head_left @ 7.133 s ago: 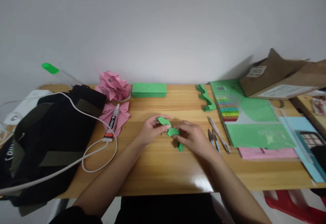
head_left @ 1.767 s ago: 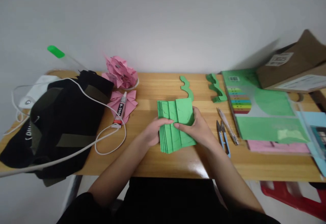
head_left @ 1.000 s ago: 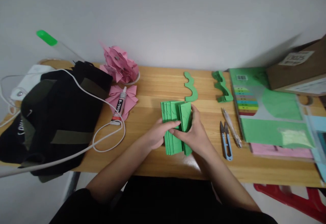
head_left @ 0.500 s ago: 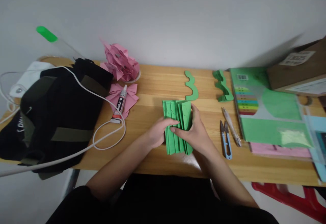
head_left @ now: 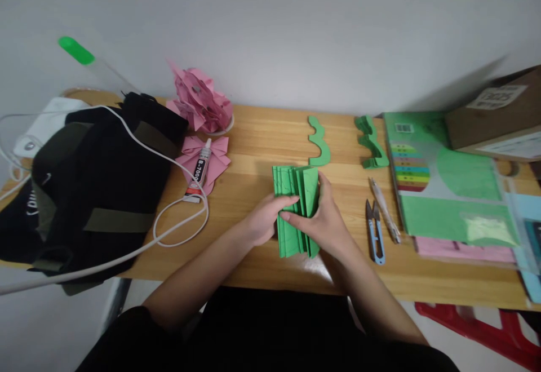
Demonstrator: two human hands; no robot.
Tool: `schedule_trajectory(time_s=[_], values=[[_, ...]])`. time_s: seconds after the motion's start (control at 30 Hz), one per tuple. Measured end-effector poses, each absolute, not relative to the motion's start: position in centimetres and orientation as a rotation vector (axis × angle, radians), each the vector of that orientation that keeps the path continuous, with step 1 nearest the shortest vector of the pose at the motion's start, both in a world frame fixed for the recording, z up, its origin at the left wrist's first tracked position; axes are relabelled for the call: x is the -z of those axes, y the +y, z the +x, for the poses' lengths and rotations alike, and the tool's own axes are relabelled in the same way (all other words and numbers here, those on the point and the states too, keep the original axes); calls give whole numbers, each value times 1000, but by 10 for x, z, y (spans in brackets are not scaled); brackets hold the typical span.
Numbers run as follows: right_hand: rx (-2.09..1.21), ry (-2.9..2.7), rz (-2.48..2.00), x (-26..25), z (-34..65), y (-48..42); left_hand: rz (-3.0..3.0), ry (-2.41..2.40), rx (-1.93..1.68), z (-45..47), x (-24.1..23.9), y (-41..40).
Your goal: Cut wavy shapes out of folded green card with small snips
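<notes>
Head view: on a wooden counter [head_left: 262, 127], between a black bag [head_left: 105, 186], crossed by a white cable [head_left: 63, 278], and a green paper pack [head_left: 456, 177], folded green paper [head_left: 288, 240] is held pinched in left hand [head_left: 265, 218] and right hand [head_left: 321, 217], its drawn lines apparently uncut. Beyond are laid a wavy green bundle [head_left: 373, 150] and a wavy strip [head_left: 323, 151], judged already cut; blue snips [head_left: 372, 232] are placed near the right hand, and a glue tube [head_left: 200, 171] is overlapped by the cable, seemingly no obstruction.

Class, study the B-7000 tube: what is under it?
Folded pink paper shows on both sides of the tube, which lies across it. The strip directly beneath is covered, so anything else there cannot be seen.
</notes>
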State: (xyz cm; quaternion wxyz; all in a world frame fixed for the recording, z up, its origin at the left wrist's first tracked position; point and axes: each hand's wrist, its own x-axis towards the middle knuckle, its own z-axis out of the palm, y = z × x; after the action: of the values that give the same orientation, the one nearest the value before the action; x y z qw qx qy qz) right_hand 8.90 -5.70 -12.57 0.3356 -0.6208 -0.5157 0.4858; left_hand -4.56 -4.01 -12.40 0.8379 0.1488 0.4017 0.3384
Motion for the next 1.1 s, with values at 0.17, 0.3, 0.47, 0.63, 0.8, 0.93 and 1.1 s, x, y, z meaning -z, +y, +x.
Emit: schedule_trajectory(time_s=[0.17,0.3,0.47,0.63,0.8,0.93,1.1], values=[[-1276,-1346,-1607,125,90,-57,296,834,-732,-45,122,-40],[-1268,-1357,-1601,124,89,-57,298,853,-724,-45,121,-41],[-1185,-1402,-1621,123,86,-57,333,852,-743,-45,119,-42],[-1190,-1445,-1609,123,89,-57,332,852,-730,-45,119,-42],[-1153,-1495,-1533,125,91,-57,347,828,-719,-46,120,-43],[-1170,-1476,-1592,127,88,-59,339,843,-739,-46,119,-43],[-1120,-1508,-1622,131,85,-62,356,816,-736,-44,121,-43]])
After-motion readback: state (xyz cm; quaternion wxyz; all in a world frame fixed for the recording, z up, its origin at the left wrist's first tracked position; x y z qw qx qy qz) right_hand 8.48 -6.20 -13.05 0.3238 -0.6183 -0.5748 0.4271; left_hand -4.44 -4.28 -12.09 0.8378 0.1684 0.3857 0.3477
